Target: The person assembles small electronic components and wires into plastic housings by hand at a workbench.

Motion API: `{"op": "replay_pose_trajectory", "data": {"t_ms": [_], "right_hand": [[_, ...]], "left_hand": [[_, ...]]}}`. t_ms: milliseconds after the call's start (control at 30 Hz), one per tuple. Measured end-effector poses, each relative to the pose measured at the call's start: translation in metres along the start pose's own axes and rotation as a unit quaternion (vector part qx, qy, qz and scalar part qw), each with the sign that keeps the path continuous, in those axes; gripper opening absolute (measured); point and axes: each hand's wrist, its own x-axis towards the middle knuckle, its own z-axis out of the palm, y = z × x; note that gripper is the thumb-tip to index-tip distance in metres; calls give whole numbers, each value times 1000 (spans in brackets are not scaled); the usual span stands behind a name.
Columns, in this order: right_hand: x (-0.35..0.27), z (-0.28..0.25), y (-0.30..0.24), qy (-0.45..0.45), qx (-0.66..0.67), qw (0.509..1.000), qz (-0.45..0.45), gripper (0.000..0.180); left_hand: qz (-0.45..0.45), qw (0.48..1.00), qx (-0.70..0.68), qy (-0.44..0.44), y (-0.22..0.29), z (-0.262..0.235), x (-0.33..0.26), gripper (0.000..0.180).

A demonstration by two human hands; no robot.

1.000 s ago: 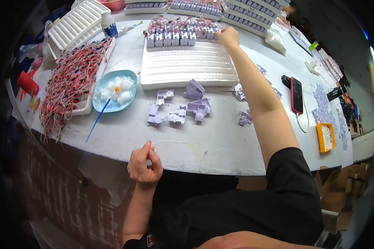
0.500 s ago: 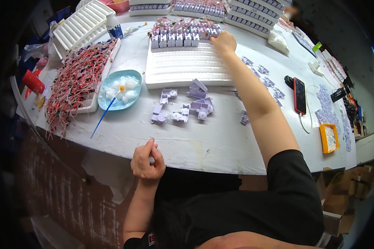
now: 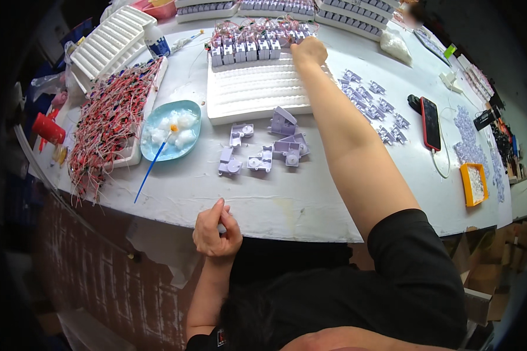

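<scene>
My right hand (image 3: 309, 52) reaches to the far side of the table, at the right end of the rows in a white foam tray (image 3: 257, 96). Its fingers are bent and closed beside the wired lavender units (image 3: 246, 51); what they grip is hidden. Above the table's front edge, my left hand (image 3: 218, 233) is closed, thumb against curled fingers, and its contents cannot be made out. Between my hands and the tray lie several loose lavender plastic housings (image 3: 260, 159). A blue dish (image 3: 152, 153) holds white cotton-like tufts and a blue-handled brush (image 3: 145, 179).
At left, a heap of red and white wired parts (image 3: 111, 117) fills a foam tray. A white bottle (image 3: 156, 41) stands behind it. To the right are small lavender parts (image 3: 372, 105), a red-edged phone (image 3: 430, 124) on a cable, and a yellow box (image 3: 474, 185). Stacked foam trays (image 3: 357, 23) stand at the back.
My right hand has shifted slightly left and farther along the row end. My left hand stays closed near the table edge. The whole view has shifted a little.
</scene>
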Motion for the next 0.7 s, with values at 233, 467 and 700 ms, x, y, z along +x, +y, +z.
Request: {"op": "replay_pose_trajectory", "data": {"t_ms": [233, 467, 700], "right_hand": [[-4, -3, -3, -16, -20, 1000, 10, 37], [8, -30, 24, -105, 16, 992, -71, 34], [-5, -143, 63, -144, -22, 955, -258, 28]], "left_hand": [[11, 1000, 17, 5, -1, -4, -1, 23], [21, 1000, 6, -1, 1, -2, 3, 21], [-12, 1000, 1, 7, 1, -2, -3, 20]]}}
